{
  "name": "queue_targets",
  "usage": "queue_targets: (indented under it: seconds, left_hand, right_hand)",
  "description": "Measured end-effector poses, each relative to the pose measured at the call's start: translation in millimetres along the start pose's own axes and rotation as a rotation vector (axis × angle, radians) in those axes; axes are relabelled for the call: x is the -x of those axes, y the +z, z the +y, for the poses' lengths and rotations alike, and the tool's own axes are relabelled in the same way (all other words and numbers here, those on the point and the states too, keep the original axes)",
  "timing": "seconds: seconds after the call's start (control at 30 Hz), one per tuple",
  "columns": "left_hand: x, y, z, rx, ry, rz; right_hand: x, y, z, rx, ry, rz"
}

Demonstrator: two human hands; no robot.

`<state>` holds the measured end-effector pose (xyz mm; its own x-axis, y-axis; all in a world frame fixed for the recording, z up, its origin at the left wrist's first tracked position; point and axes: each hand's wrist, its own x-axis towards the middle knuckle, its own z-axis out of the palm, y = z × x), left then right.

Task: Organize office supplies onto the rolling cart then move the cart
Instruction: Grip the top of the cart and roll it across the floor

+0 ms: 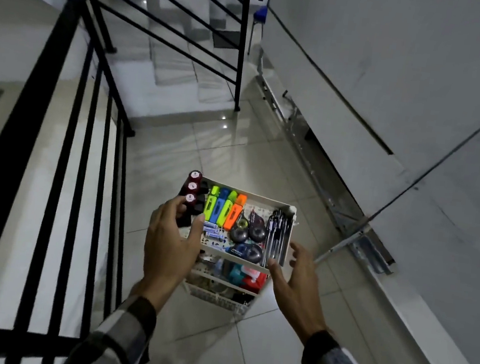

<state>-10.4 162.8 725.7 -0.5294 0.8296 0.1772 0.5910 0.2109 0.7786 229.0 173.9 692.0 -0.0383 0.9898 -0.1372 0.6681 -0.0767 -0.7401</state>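
Note:
A white rolling cart (264, 198) stands on the tiled floor right below me. Its top tray holds several bright highlighters (223, 207), black markers with red caps (193, 186), correction tape rollers (247, 232) and black pens (279, 235). More supplies fill the lower shelves (239, 275). My left hand (169, 242) grips the tray's near left corner, thumb inside the rim and fingers outside. My right hand (296, 276) hovers by the near right corner with fingers spread, holding nothing.
A black stair railing (66, 130) runs close on the left, with steps (181, 62) rising behind it. A folded metal ladder (311, 160) lies along the base of the right wall. Glossy floor tiles (221, 155) stretch ahead of the cart.

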Motion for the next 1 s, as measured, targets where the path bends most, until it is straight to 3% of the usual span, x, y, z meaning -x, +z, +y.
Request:
queue_targets:
  seconds: [0.3, 0.67, 0.8, 1.0]
  left_hand:
    - [-67.0, 12.6, -55.2, -0.037, -0.123, -0.027]
    - [-117.6, 40.0, -101.1, 0.161, -0.137, -0.491]
    - [-117.4, 49.4, -106.6, 0.169, -0.028, -0.460]
    - [-115.2, 58.9, -106.6, 0.146, 0.075, -0.471]
  right_hand:
    - [-54.2, 19.7, -4.6, -0.175, 0.143, 0.090]
    - [-77.9, 65.8, 9.9, -0.228, 0.296, 0.183]
    - [-85.6, 72.5, 12.5, -0.169, 0.403, 0.280]
    - [-88.8, 69.7, 18.6, -0.140, 0.417, 0.334]
